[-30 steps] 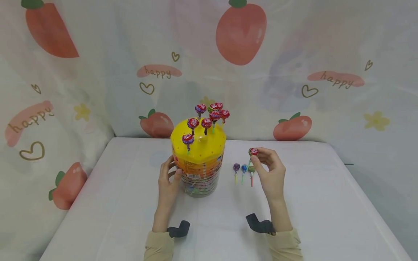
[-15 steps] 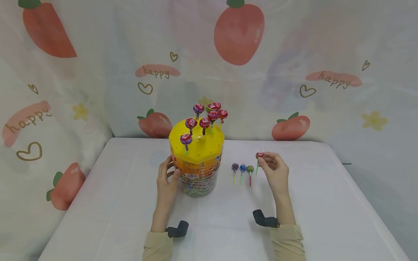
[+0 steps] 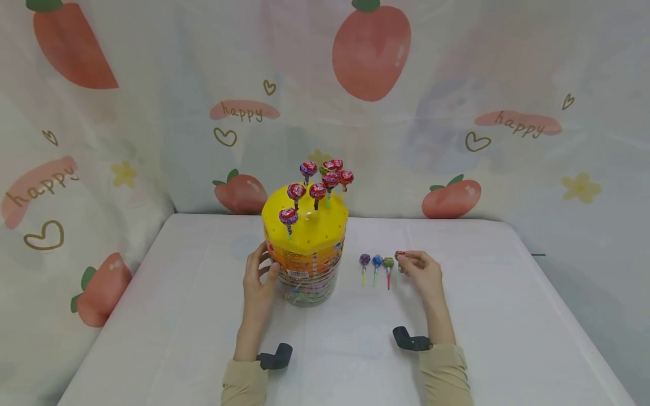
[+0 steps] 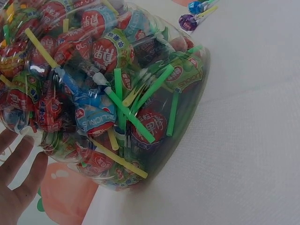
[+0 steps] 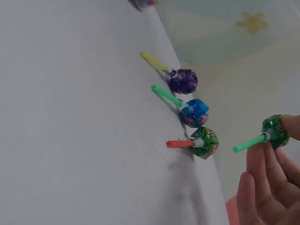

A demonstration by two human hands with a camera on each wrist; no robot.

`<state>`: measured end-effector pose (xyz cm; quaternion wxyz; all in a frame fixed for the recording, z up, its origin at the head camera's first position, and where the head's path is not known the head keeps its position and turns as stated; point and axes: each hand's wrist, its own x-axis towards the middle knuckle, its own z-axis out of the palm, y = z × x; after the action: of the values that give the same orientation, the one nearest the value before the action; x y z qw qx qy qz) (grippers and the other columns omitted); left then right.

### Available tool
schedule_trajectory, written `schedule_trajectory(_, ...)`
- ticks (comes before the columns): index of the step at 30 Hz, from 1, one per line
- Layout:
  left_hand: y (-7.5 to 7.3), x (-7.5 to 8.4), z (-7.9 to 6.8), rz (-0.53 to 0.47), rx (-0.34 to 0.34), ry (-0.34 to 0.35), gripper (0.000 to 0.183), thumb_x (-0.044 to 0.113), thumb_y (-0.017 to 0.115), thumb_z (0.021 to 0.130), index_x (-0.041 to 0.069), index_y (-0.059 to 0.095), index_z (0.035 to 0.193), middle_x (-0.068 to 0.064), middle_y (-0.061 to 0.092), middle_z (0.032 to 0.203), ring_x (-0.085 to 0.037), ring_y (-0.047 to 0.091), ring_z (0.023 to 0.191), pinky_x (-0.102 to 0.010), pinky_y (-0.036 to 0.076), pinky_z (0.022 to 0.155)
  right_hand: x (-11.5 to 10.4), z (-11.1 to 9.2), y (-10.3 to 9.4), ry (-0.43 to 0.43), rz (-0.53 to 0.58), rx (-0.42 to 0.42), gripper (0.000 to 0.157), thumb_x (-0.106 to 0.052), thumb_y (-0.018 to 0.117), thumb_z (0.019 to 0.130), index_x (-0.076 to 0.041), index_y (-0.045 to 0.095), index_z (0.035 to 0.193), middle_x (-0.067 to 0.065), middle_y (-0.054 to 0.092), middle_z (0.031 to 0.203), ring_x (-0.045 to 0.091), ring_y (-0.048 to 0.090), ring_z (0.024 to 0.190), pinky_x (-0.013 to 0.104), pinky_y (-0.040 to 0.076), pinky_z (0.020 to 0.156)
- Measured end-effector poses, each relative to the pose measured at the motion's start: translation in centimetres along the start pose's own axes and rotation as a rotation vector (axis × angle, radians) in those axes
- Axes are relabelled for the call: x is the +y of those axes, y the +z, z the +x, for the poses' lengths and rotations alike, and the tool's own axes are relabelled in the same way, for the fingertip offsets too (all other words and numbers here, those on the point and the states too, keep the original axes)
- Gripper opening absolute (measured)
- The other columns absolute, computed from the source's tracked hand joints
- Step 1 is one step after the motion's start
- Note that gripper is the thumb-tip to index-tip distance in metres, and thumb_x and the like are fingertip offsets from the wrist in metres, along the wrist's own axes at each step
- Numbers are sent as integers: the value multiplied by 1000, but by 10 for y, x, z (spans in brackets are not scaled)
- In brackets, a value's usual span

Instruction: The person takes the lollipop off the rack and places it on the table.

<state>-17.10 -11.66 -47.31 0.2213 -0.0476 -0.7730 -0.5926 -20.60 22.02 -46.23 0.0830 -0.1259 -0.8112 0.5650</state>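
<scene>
A clear jar (image 3: pixel 307 290) full of wrapped lollipops stands upright on the table under a yellow lid (image 3: pixel 325 225). Several lollipops are stuck upright in the lid. My left hand (image 3: pixel 260 286) holds the jar's left side, thumb in front and fingers behind. Between thumb and fingers my right hand (image 3: pixel 424 276) pinches a green-wrapped lollipop (image 5: pixel 274 129) by its head, its green stick pointing out. To its left lie a purple lollipop (image 5: pixel 183 82), a blue lollipop (image 5: pixel 194 113) and another green lollipop (image 5: pixel 205 143) with a red stick, side by side in a row.
A white cloth covers the table (image 3: pixel 345 361). Behind it hangs a curtain (image 3: pixel 304 51) printed with strawberries, hearts and the word happy. Each wrist wears a black strap-on mount, seen on the right wrist (image 3: pixel 412 339).
My right hand first moves right, away from the row with the lollipop, then lowers it to the table beside the row's right end. My left hand stays on the jar.
</scene>
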Motion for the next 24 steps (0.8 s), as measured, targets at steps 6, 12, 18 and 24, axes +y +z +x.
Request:
schedule_trajectory(6, 0, 0, 0, -4, 4, 6, 53, 31, 56, 97, 21, 39, 145, -6, 49, 137, -18, 48, 126, -51, 46, 100, 11, 6, -1, 71, -74, -19, 37, -27, 65, 91, 1, 60, 115, -13, 64, 75, -3, 60, 64, 12, 48, 64)
schedule_trajectory(12, -1, 0, 1, -6, 7, 18, 53, 29, 57, 96, 20, 40, 146, -7, 49, 137, -20, 48, 125, -53, 46, 100, 18, 12, -3, 117, -141, -19, 40, -30, 65, 90, 1, 61, 116, -8, 70, 78, -1, 62, 63, 24, 40, 78)
schedule_trajectory(18, -2, 0, 0, -10, 12, 12, 53, 27, 57, 96, 20, 40, 145, -6, 48, 138, -19, 48, 125, -51, 46, 100, 21, 17, 1, 163, -197, -29, 40, -30, 65, 90, 1, 61, 115, -6, 68, 75, 3, 59, 61, 26, 40, 72)
schedule_trajectory(24, -1, -2, 1, -26, 1, 1, 53, 26, 58, 96, 20, 39, 145, -6, 48, 139, -20, 47, 126, -55, 44, 101, 26, 19, 7, 149, -283, 14, 37, -31, 65, 88, 0, 65, 109, -4, 63, 69, 5, 54, 57, 22, 40, 58)
